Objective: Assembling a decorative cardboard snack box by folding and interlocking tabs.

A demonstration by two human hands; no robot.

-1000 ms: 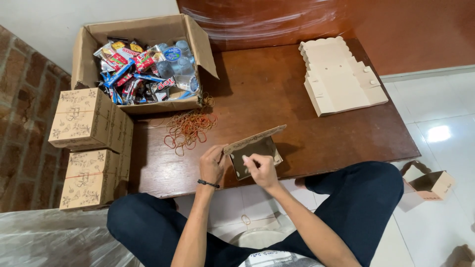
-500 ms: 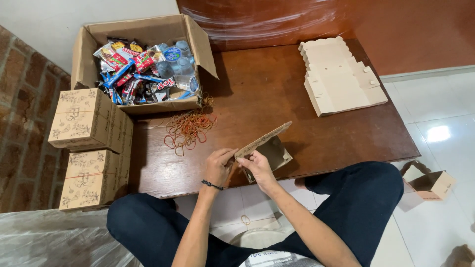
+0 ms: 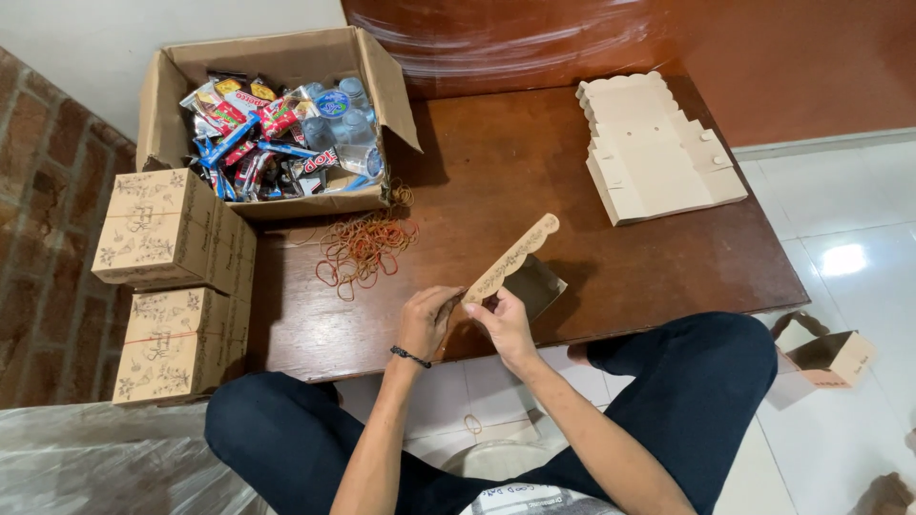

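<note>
One flat carton (image 3: 510, 262) is pinched at its near end by the left hand (image 3: 426, 322) and right hand (image 3: 503, 325) above the counter (image 3: 534, 172). Two closed boxes (image 3: 172, 229) are stacked left.

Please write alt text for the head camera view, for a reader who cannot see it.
Seen from above, a seated person's left hand and right hand hold a half-folded patterned cardboard box over a low brown table. On the table lie loose rubber bands, an open carton of snacks and water bottles and a stack of flat box blanks. Two folded boxes are stacked at the left.
</note>
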